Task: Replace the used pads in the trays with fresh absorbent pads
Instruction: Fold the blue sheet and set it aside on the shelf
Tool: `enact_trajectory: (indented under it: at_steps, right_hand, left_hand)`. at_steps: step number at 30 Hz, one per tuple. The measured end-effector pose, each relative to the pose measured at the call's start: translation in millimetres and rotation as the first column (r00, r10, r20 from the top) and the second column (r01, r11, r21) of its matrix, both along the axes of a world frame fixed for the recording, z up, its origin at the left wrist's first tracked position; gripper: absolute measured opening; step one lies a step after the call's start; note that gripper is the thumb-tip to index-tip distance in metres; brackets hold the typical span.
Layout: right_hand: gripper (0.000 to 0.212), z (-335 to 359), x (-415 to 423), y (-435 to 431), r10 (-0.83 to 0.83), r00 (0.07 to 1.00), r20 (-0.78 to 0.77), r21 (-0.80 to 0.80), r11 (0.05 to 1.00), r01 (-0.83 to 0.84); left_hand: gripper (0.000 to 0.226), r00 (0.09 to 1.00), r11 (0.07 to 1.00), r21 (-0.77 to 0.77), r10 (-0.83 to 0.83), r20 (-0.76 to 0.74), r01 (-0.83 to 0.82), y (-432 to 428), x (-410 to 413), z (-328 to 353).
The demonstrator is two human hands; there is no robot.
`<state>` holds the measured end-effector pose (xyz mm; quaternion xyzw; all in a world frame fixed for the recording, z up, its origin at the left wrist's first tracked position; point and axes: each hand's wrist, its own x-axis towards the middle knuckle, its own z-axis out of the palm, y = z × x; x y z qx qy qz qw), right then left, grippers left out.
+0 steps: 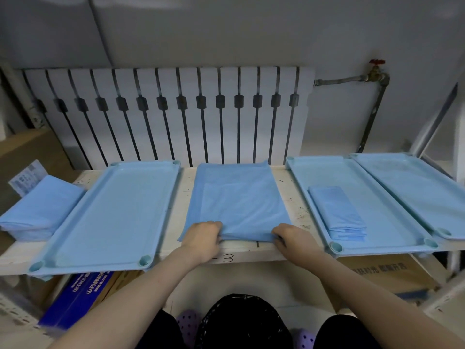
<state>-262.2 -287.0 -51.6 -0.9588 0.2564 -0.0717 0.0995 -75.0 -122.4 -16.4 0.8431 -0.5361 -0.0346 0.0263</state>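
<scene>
A worn white desk (181,197) is set against a grey wall (251,34), with a white radiator (176,117) behind it and a pipe with a red valve (376,71) to the right. In the middle of the desk a blue pad (239,197) is laid out flat. Its near edge is gripped by the left hand (202,238) and the right hand (293,239), with fingers curled over the fold. A left tray (110,212) is placed beside it. Two more trays are seen at the right, the nearer tray (364,177) carrying folded pads (336,212), the far tray (415,187) lined in blue. A stack of pads (40,210) lies at the far left. Below, a blue box (78,295), a cardboard box (382,275) and a black bag (241,321) are seen.
</scene>
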Motion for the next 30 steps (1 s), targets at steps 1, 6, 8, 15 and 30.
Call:
enact_trajectory:
  at_steps: [1, 6, 8, 15, 30]
  right_hand:
    - [0.014, 2.2, -1.9, -1.0, -0.010, 1.000, 0.003, 0.007, 1.000, 0.010]
    - [0.032, 17.0, -16.0, -10.0, -0.016, 1.000, 0.004, 0.151, 0.988, 0.015]
    - [0.040, 25.5, -19.3, -15.8, -0.027, 1.000, 0.012, 0.233, 0.972, 0.024]
    - [0.017, 46.8, -14.4, -24.2, -0.269, 0.919, 0.288, 0.624, 0.780, 0.033]
    - [0.042, 14.6, 23.2, -40.7, -0.510, 0.797, 0.323, 0.502, 0.806, 0.313]
  left_hand:
    - [0.009, 1.000, 1.000, 0.015, -0.009, -0.025, 0.009, 2.6, 0.7, 0.2]
    - [0.016, 0.981, 0.992, 0.129, 0.013, -0.194, 0.013, 11.4, 6.6, -0.1]
    - [0.019, 0.971, 0.992, 0.122, 0.042, -0.237, -0.013, 10.8, 7.7, 4.6]
    - [0.035, 0.943, 0.994, 0.099, 0.082, -0.324, -0.052, 8.6, 21.5, 19.9]
    - [0.017, 0.961, 0.823, -0.497, 0.218, -0.170, -0.275, -13.2, 36.9, 25.3]
